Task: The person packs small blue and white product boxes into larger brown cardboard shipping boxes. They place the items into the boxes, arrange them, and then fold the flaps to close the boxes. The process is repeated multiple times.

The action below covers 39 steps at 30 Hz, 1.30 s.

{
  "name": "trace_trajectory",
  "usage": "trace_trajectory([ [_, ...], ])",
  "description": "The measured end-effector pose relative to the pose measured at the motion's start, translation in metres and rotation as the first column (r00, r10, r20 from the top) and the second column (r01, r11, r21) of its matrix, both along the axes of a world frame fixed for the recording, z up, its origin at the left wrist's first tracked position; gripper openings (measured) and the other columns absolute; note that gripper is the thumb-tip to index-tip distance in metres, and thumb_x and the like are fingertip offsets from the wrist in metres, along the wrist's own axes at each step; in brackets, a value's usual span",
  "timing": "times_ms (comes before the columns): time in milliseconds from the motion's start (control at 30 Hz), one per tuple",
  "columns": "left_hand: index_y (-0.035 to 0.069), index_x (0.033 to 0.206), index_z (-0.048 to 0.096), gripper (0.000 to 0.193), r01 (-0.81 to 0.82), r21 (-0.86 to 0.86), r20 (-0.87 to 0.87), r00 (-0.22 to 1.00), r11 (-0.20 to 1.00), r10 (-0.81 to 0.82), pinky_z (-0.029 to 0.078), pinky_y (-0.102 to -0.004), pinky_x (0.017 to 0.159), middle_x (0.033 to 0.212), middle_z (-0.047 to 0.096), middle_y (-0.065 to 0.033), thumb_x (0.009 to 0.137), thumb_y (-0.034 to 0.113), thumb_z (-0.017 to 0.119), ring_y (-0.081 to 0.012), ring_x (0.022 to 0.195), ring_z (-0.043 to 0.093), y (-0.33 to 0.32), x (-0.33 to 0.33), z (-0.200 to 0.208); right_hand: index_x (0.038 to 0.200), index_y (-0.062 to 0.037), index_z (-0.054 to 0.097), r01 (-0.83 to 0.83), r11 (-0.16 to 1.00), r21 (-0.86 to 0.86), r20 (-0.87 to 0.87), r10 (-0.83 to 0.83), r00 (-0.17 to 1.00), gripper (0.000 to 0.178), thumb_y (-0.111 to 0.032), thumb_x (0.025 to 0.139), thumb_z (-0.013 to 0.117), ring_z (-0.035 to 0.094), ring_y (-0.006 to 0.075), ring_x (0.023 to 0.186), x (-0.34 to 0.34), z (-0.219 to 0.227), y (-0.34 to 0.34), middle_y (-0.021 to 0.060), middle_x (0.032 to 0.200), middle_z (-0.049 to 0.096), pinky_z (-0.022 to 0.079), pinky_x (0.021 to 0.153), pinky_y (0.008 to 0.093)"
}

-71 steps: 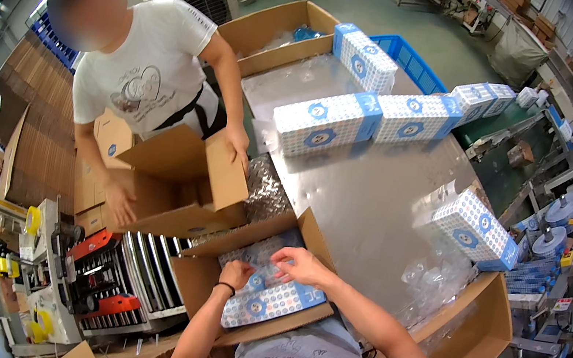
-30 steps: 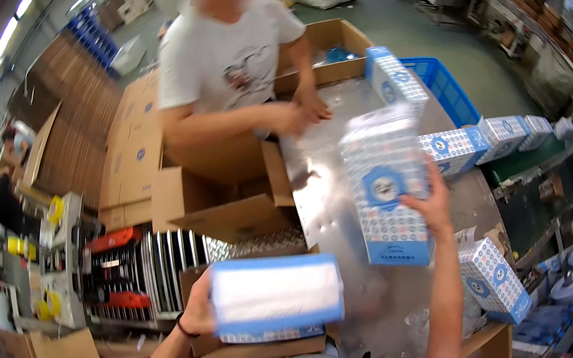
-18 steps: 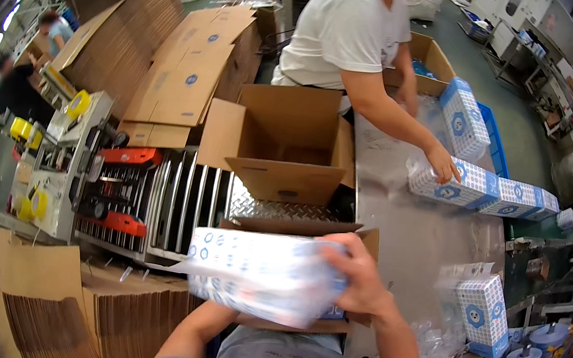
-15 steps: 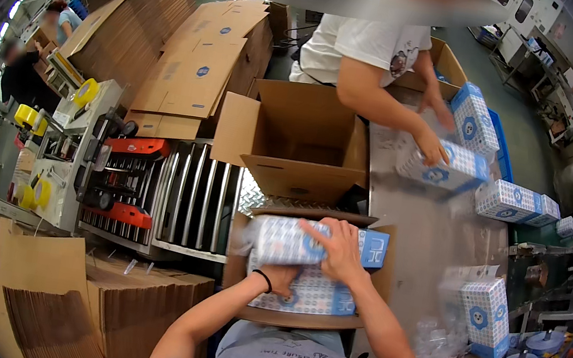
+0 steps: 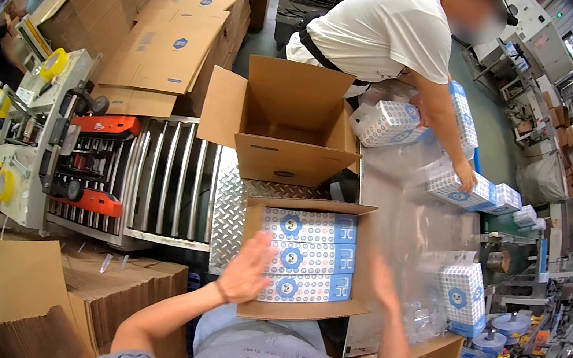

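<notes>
Right in front of me is an open cardboard carton [image 5: 307, 314] holding three blue-and-white patterned packs [image 5: 308, 258], laid side by side in a flat row. My left hand [image 5: 247, 269] is at the carton's left side, its fingers stretched out and slightly blurred, gripping nothing. Beyond the opposite side, my right hand [image 5: 382, 281] is smeared by motion, but its fingers look straight and no object shows in it. Whether either palm touches the cardboard, I cannot tell.
Another open carton [image 5: 296, 162] stands just beyond, on a metal plate. A co-worker [image 5: 383, 30] leans over the right-hand table [image 5: 394, 202], both hands at packs. One pack [image 5: 460, 297] stands near that table's right edge. Rollers [image 5: 168, 180] and flattened cartons [image 5: 166, 42] lie left.
The pack under my hands now lies in the carton, let go. My hands have parted to the carton's two sides. The co-worker has leaned farther right, reaching another pack.
</notes>
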<state>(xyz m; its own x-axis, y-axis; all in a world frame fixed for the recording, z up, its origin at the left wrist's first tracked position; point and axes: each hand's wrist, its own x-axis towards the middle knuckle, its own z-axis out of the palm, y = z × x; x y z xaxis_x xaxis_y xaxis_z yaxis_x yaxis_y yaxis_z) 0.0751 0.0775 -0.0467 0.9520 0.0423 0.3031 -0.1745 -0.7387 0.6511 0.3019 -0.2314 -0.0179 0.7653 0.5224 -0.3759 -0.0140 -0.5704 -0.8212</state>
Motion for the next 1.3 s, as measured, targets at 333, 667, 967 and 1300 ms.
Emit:
trace_trajectory([
  [333, 0.002, 0.154, 0.025, 0.068, 0.498, 0.258, -0.194, 0.866, 0.828, -0.461, 0.015, -0.0441, 0.123, 0.162, 0.021, -0.0164, 0.102, 0.043, 0.041, -0.0273, 0.151, 0.017, -0.049, 0.087, -0.073, 0.133, -0.0054, 0.058, -0.360, 0.932, -0.034, 0.776, 0.252, 0.579, 0.057, 0.007, 0.079, 0.051, 0.049, 0.0368, 0.131, 0.037, 0.054, 0.137, 0.0172, 0.143, 0.052, 0.040, 0.108, 0.0446],
  [667, 0.006, 0.153, 0.031, 0.061, 0.430, -0.132, -0.344, 0.825, 0.893, -0.448, 0.024, -0.0444, 0.120, 0.159, 0.028, -0.0154, 0.103, 0.040, 0.039, -0.0327, 0.146, 0.028, -0.056, 0.080, -0.059, 0.133, -0.0066, 0.059, -0.576, 0.799, -0.171, 0.535, 0.567, 0.627, 0.042, -0.009, 0.091, 0.057, 0.044, 0.0329, 0.137, 0.010, -0.058, 0.028, 0.0114, 0.142, 0.055, 0.037, 0.113, 0.0445],
  [967, 0.012, 0.145, 0.046, 0.067, 0.053, 0.473, -0.327, 0.938, 0.880, 0.119, 0.021, -0.0536, 0.119, 0.153, 0.035, -0.0208, 0.092, 0.051, 0.059, -0.0380, 0.148, 0.022, -0.008, 0.016, 0.008, 0.125, -0.0104, 0.066, -0.678, 0.734, -0.043, 0.274, 0.662, 0.698, 0.031, -0.021, 0.100, 0.052, 0.048, 0.0307, 0.133, 0.060, -0.052, 0.027, 0.0093, 0.135, 0.061, 0.040, 0.109, 0.0413],
  [1300, 0.024, 0.149, 0.044, 0.047, -0.655, -0.300, -0.360, 0.751, 0.693, 0.554, 0.024, -0.0468, 0.119, 0.159, 0.012, -0.0269, 0.102, 0.031, 0.044, -0.0444, 0.145, 0.022, 0.002, 0.015, -0.106, 0.141, 0.0021, 0.039, 0.198, 0.976, 0.094, 0.377, -0.219, 0.900, 0.044, -0.022, 0.104, 0.041, 0.046, 0.0365, 0.129, -0.014, -0.123, 0.033, 0.0228, 0.135, 0.050, 0.033, 0.110, 0.0420],
])
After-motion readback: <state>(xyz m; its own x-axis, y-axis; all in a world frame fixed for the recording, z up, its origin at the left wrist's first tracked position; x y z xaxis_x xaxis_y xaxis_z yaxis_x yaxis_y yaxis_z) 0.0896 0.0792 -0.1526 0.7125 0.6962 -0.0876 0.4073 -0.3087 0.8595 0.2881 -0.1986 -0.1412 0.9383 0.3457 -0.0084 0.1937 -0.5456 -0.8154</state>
